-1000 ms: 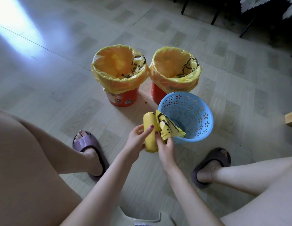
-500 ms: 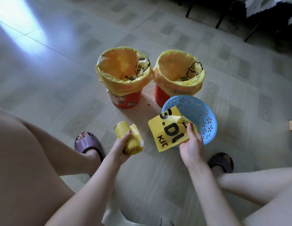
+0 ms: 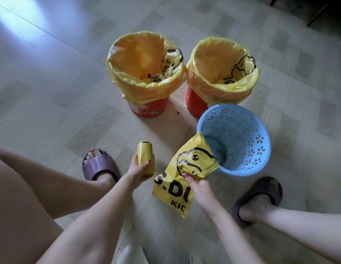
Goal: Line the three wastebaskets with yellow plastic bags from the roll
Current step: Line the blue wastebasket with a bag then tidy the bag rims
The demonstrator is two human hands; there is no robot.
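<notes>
While the right hand (image 3: 201, 189) pinches a loose yellow bag (image 3: 184, 174) between thumb and curled fingers, the left hand (image 3: 137, 169) wraps its grip around the roll (image 3: 145, 159) of remaining bags, holding it low and off to the side, probably to keep it clear of the bag being opened. The bag is folded flat, printed with a black cartoon duck and lettering, and its top corner overlaps the near rim of the blue basket (image 3: 242, 138), the one wastebasket without a liner; holding it there suggests it goes in next. That basket has flower-shaped cutouts and stands just in front of the person's right foot. Behind it stand two red wastebaskets, the left one (image 3: 148, 109) and the right one (image 3: 194, 105), each already lined with a yellow bag folded down over its rim. Everything rests on a pale tiled floor (image 3: 61, 82), with bright light at the upper left, dark furniture legs at the upper right, and slippered feet either side.
</notes>
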